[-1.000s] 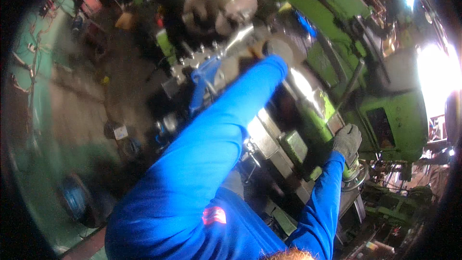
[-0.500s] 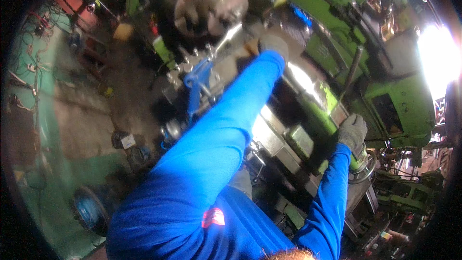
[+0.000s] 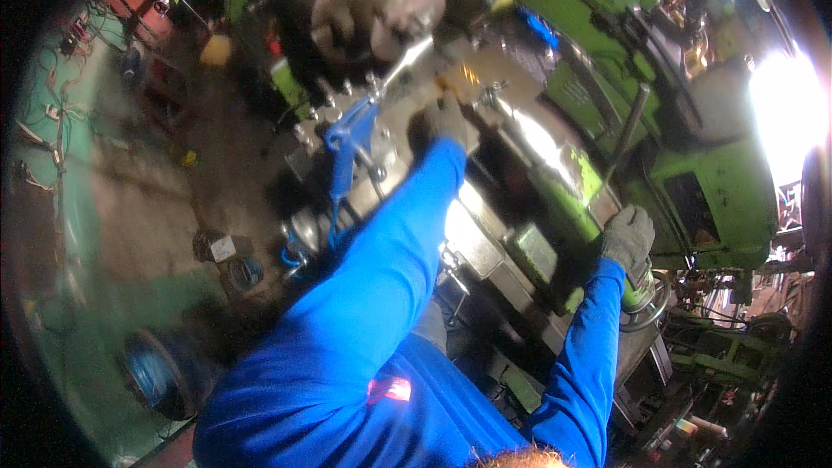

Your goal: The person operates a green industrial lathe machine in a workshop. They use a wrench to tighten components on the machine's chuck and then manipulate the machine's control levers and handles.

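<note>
Both my hands wear grey gloves. My left hand (image 3: pixel 444 121) reaches over the lathe carriage, beside the metal tool slide (image 3: pixel 403 113); motion blurs its fingers, so what they hold, if anything, is unclear. My right hand (image 3: pixel 630 236) curls over the rear of the green tailstock (image 3: pixel 568 195), just above its handwheel (image 3: pixel 648 303). From the tailstock a bright steel quill (image 3: pixel 533 134) points toward the large round chuck (image 3: pixel 379 4) at the top. To the left of my left forearm, a blue air gun (image 3: pixel 345 152) hangs on the tool post.
A green lever arm (image 3: pixel 631 130) rises behind the tailstock. Green machine housing (image 3: pixel 719 199) fills the right, under a glaring lamp (image 3: pixel 789 113). On the floor at left lie a blue reel (image 3: pixel 152 368) and loose cables (image 3: pixel 61 121).
My left hand has moved left and toward me, away from the quill, whose tip now shows. My right hand stays on the tailstock.
</note>
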The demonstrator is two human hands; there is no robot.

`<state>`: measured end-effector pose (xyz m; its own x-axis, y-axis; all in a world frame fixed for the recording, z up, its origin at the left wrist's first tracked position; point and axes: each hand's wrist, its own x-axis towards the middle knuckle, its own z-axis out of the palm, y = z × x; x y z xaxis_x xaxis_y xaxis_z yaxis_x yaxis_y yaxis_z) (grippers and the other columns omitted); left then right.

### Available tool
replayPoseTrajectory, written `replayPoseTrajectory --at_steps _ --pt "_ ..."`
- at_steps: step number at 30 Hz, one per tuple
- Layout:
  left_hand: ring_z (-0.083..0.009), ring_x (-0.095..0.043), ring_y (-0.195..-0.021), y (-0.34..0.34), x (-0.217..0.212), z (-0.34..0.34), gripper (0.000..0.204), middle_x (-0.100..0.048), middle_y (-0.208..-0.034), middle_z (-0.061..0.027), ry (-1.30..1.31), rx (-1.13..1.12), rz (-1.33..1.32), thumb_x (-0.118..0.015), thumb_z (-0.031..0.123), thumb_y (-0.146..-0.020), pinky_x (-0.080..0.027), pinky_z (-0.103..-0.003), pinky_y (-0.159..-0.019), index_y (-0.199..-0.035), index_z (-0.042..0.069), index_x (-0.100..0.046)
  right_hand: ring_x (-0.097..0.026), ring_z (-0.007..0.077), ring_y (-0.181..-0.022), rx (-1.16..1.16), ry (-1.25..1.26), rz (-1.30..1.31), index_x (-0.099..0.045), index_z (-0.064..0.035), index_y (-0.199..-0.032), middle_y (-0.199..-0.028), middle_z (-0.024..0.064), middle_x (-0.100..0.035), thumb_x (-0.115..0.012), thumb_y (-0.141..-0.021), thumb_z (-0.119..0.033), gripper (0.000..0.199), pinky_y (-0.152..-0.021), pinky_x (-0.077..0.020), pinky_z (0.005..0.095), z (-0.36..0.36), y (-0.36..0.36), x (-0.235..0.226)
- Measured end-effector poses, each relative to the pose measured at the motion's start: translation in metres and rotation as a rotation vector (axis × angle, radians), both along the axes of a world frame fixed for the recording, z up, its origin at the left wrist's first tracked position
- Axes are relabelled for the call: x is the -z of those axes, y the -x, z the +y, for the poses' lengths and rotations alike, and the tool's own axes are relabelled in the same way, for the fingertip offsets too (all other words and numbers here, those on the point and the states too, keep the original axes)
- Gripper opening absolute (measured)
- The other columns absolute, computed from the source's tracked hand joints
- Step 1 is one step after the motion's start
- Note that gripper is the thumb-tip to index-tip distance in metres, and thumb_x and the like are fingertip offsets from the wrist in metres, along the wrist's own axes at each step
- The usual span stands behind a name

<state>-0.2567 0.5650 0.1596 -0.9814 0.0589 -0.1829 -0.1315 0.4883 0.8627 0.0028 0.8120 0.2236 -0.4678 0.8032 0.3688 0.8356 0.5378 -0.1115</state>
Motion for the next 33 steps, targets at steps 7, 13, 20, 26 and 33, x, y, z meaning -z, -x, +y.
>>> replayPoseTrajectory --at_steps 7,13,20,26,33 --pt "-0.0359 -0.069 -0.103 0.106 0.094 0.082 0.044 -0.071 -0.111 -0.0197 -0.554 0.006 0.106 -0.048 0.039 -0.101 -0.054 -0.043 -0.089 -0.119 0.003 -0.065 -0.062 0.0401 -0.094 0.015 -0.070 0.004 -0.069 -0.0058 -0.099 -0.099 0.0195 -0.068 -0.052 -0.095 -0.030 0.030 -0.085 -0.0483 0.0499 0.002 -0.011 0.004" --pt "-0.0338 -0.072 -0.091 0.162 0.170 0.112 0.034 -0.072 -0.105 -0.0191 -0.360 -0.147 0.540 -0.049 0.030 -0.101 -0.057 -0.046 -0.075 -0.116 0.002 -0.064 -0.062 0.0409 -0.097 -0.041 -0.018 0.008 -0.069 -0.0051 -0.100 -0.102 0.0203 -0.068 -0.051 -0.095 -0.030 0.031 -0.087 -0.0477 0.0502 -0.009 0.004 -0.004" --pt "-0.0348 -0.070 -0.096 0.107 0.126 0.127 0.033 -0.071 -0.107 -0.0186 -0.145 -0.082 0.301 -0.055 0.027 -0.098 -0.057 -0.044 -0.080 -0.120 0.003 -0.062 -0.061 0.0421 -0.098 -0.081 -0.121 -0.038 -0.070 -0.0046 -0.100 -0.103 0.0211 -0.068 -0.050 -0.094 -0.032 0.034 -0.088 -0.0473 0.0509 0.000 -0.012 -0.001" --pt "-0.0356 -0.069 -0.101 0.110 0.128 0.120 0.035 -0.070 -0.109 -0.0182 -0.102 -0.072 0.306 -0.060 0.024 -0.096 -0.056 -0.043 -0.084 -0.124 0.004 -0.060 -0.061 0.0431 -0.097 -0.102 -0.095 -0.085 -0.070 -0.0040 -0.099 -0.102 0.0230 -0.068 -0.050 -0.094 -0.033 0.035 -0.087 -0.0474 0.0515 0.012 -0.016 0.002" --pt "-0.0367 -0.067 -0.106 0.131 0.123 0.079 0.040 -0.069 -0.112 -0.0175 0.034 -0.018 0.347 -0.065 0.022 -0.093 -0.055 -0.041 -0.089 -0.129 0.005 -0.057 -0.063 0.0430 -0.092 -0.032 -0.056 -0.038 -0.070 -0.0034 -0.093 -0.094 0.0225 -0.069 -0.051 -0.093 -0.031 0.033 -0.085 -0.0482 0.0521 -0.009 0.005 -0.009"
